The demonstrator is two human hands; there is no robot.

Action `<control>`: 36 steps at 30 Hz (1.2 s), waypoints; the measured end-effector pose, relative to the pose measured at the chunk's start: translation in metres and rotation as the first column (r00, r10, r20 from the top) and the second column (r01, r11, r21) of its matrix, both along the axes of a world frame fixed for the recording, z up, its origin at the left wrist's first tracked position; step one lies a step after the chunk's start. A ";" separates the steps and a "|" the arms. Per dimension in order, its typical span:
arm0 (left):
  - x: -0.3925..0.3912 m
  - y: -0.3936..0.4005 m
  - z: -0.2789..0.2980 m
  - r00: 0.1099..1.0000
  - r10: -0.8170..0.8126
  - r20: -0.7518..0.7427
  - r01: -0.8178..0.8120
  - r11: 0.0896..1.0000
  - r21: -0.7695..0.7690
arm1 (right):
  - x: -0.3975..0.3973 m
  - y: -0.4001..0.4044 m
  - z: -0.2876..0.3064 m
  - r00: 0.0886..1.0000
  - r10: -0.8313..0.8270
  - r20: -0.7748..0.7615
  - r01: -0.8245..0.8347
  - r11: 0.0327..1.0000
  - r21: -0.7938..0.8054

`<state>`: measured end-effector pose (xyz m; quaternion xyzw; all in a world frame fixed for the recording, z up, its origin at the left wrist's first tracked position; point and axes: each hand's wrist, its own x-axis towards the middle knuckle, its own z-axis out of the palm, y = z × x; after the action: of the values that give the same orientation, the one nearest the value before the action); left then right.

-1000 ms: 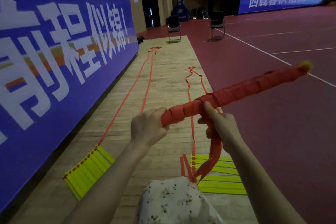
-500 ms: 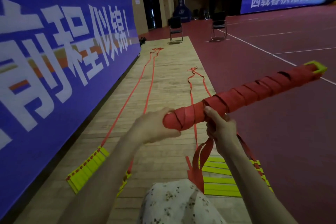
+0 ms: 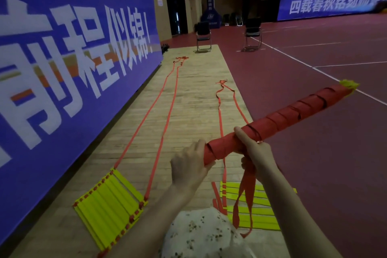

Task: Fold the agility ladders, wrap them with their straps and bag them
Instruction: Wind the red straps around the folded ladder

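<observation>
I hold a folded agility ladder bundle [image 3: 293,111], a long stick wound round with red strap, yellow rung ends showing at its far tip. My left hand [image 3: 188,165] grips its near end. My right hand [image 3: 253,148] grips it just beyond and pinches the loose red strap tail [image 3: 245,199], which hangs down in a loop. On the wooden floor lie two more ladders: a stacked yellow one [image 3: 109,205] at the left with long red straps running away, and another yellow stack [image 3: 251,207] below my right hand.
A big blue banner wall [image 3: 62,69] runs along the left. Two black chairs [image 3: 204,35] stand at the far end of the wooden strip. Red court floor [image 3: 314,153] spreads to the right. My patterned garment [image 3: 201,234] fills the bottom centre.
The bundle has turned in my hands and its far tip has shifted a little; another turn of strap lies near the left end. The hanging tail has swung under my right hand.
</observation>
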<state>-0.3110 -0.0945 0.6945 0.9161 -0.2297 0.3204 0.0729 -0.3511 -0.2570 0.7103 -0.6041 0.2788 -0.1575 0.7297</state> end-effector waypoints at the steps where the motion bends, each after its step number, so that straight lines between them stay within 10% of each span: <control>1: -0.002 -0.003 -0.004 0.999 -0.022 0.039 0.023 0.999 -0.027 | 0.001 0.002 0.001 0.999 -0.035 0.001 0.035 0.999 0.015; 10: -0.008 -0.017 -0.015 0.975 -0.100 0.197 0.117 0.990 -0.077 | -0.010 0.004 0.000 0.993 -0.111 0.043 0.104 0.984 0.143; 13: -0.004 -0.011 0.030 0.943 -0.172 -0.286 0.187 0.982 0.024 | -0.012 -0.002 -0.002 0.979 -0.121 0.165 0.089 0.978 0.186; 15: 0.016 -0.006 0.060 0.693 -0.213 -0.689 0.314 0.949 0.023 | -0.013 -0.002 -0.003 0.971 -0.075 0.225 0.034 0.983 0.181; 18: 0.030 -0.003 0.077 0.454 -0.248 -0.856 0.366 0.928 -0.075 | -0.015 -0.004 0.000 0.978 0.004 0.210 -0.027 0.994 0.108; 21: 0.019 -0.005 0.062 0.668 -0.203 -0.716 0.279 0.960 -0.011 | -0.016 -0.015 0.000 0.992 0.095 0.086 -0.082 0.987 -0.138; 25: 0.009 -0.011 0.034 0.987 -0.069 -0.143 0.087 0.989 0.120 | -0.015 -0.014 0.003 0.994 0.107 0.002 -0.101 0.946 -0.308; 28: 0.013 -0.010 0.020 0.980 -0.054 0.192 0.030 0.992 0.126 | -0.010 -0.004 0.007 0.996 0.090 0.028 -0.089 0.994 -0.058; 36: 0.004 0.004 0.004 0.934 -0.049 0.354 0.028 0.997 0.065 | 0.001 0.017 0.007 0.988 -0.138 0.075 0.109 0.947 0.303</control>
<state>-0.3075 -0.0900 0.6986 0.8401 -0.2663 0.4724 0.0092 -0.3502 -0.2399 0.7172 -0.4603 0.3014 -0.1878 0.8136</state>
